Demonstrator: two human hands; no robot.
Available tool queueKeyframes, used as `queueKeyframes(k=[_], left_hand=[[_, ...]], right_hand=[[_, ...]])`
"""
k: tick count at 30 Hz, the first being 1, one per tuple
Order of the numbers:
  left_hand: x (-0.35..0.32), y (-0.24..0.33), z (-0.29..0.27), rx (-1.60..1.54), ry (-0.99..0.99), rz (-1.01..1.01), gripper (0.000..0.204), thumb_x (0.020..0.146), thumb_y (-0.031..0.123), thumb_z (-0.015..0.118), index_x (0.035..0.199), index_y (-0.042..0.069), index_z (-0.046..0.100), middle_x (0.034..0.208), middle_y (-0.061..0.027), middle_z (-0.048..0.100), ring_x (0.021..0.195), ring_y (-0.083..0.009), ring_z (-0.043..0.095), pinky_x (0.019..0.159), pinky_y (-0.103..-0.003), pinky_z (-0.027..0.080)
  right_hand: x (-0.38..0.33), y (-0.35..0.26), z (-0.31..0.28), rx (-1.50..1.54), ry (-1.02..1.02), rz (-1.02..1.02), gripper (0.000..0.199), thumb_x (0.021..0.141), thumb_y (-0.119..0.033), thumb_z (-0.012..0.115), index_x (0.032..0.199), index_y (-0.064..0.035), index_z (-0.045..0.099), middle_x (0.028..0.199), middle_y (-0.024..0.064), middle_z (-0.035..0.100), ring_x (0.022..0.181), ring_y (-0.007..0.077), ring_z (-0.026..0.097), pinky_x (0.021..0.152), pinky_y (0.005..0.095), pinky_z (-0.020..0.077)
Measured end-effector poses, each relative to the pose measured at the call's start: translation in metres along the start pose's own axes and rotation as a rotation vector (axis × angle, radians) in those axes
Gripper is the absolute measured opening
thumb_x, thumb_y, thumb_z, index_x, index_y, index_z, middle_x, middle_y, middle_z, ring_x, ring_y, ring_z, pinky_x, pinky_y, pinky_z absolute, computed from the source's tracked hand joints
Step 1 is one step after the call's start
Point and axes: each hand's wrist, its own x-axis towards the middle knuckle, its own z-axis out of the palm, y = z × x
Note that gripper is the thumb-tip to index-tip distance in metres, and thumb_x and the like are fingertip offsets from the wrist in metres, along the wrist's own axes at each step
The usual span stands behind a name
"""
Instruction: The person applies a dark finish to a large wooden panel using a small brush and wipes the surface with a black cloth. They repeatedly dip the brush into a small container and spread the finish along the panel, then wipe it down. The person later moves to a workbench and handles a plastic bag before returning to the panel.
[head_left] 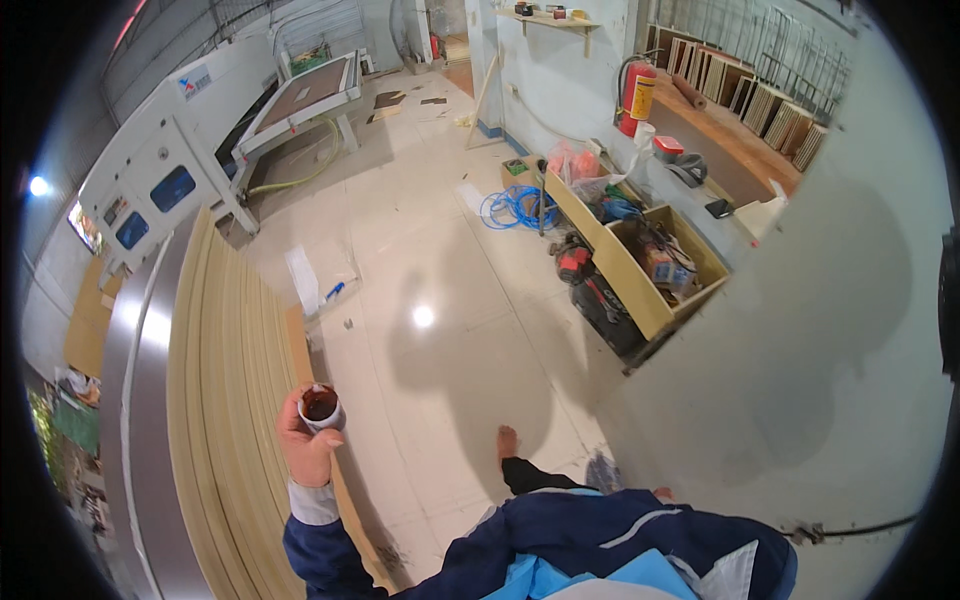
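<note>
- The left hand (305, 440) is raised at the person's lower left, its grip clamped around a small white cup (322, 408); the fingers wrap the cup's wall from below and from the left.
- The cup stands upright, mouth up toward the camera, with dark reddish-brown liquid showing inside. Its axis runs roughly vertical, so it sits directly above the palm, not to one side of it.
- The cup hangs over the near edge of a stack of pale boards (225, 400), which lies just left of the hand. The stack's long axis runs away from the person, from the lower edge up toward a white machine (165, 175) at upper left.
- The left hand is the only one near the stack. The right hand is not in view, so its grip cannot be told.
- To the right of the cup lies open tiled floor (440, 260), where a bare foot (507, 440) stands, well apart from the hand.
- Farther right, an open wooden box (660, 265) of tools sits by a wall, with a blue coiled hose (520, 208) beyond it; both are far from the cup.
- A dark blue sleeve (320, 550) with a grey cuff covers the left forearm.
</note>
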Motion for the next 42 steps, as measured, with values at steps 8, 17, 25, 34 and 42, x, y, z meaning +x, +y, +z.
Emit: queueKeyframes(k=[8, 17, 25, 34, 42], left_hand=[[0.236, -0.071, 0.009, 0.064, -0.039, -0.086, 0.072, 0.072, 0.028, 0.095, 0.130, 0.003, 0.062, 0.112, -0.0017, 0.067, 0.103, -0.0158, 0.064, 0.094, -0.030, 0.051], [0.525, -0.207, 0.018, -0.034, -0.075, -0.091, 0.060, 0.078, 0.010, 0.089, 0.130, 0.001, 0.060, 0.113, -0.0027, 0.067, 0.105, -0.0146, 0.064, 0.098, -0.031, 0.050], [0.833, -0.262, 0.131, 0.053, -0.386, -0.056, 0.050, 0.084, 0.001, 0.077, 0.131, -0.001, 0.058, 0.119, -0.0056, 0.068, 0.111, -0.0167, 0.065, 0.100, -0.033, 0.052], [1.075, -0.299, 0.366, -0.117, -0.605, 0.164, 0.058, 0.079, 0.015, 0.091, 0.130, 0.003, 0.064, 0.116, -0.0047, 0.071, 0.103, -0.0163, 0.069, 0.091, -0.032, 0.056], [1.201, -0.261, 0.578, -0.074, -0.797, 0.278, 0.058, 0.081, 0.022, 0.090, 0.130, 0.002, 0.066, 0.114, -0.0056, 0.073, 0.101, -0.0157, 0.069, 0.086, -0.030, 0.055]], right_hand=[[0.123, -0.420, -0.200, 0.410, 0.190, -0.489, 0.032, 0.080, -0.024, 0.075, 0.105, -0.0056, 0.075, 0.104, 0.0187, 0.076, 0.100, 0.0366, 0.072, 0.086, 0.0460, 0.0572], [0.193, -0.717, -0.449, 0.671, 0.392, -0.631, 0.027, 0.089, -0.027, 0.071, 0.110, -0.0083, 0.071, 0.103, 0.0159, 0.075, 0.100, 0.0331, 0.071, 0.088, 0.0421, 0.0556], [0.249, -0.726, -0.491, 0.901, 0.491, -0.229, 0.024, 0.081, -0.019, 0.081, 0.099, -0.0042, 0.072, 0.090, 0.0105, 0.074, 0.079, 0.0209, 0.071, 0.067, 0.0369, 0.0572], [0.354, -0.793, -0.656, 1.607, 0.476, -0.153, 0.016, 0.091, -0.007, 0.073, 0.105, 0.0000, 0.069, 0.088, 0.0019, 0.070, 0.070, 0.0108, 0.062, 0.060, 0.0288, 0.0517], [0.409, -0.835, -0.849, 1.707, 0.754, -0.422, 0.014, 0.095, -0.009, 0.071, 0.106, 0.0010, 0.072, 0.093, -0.0004, 0.071, 0.077, 0.0065, 0.060, 0.069, 0.0246, 0.0501]])
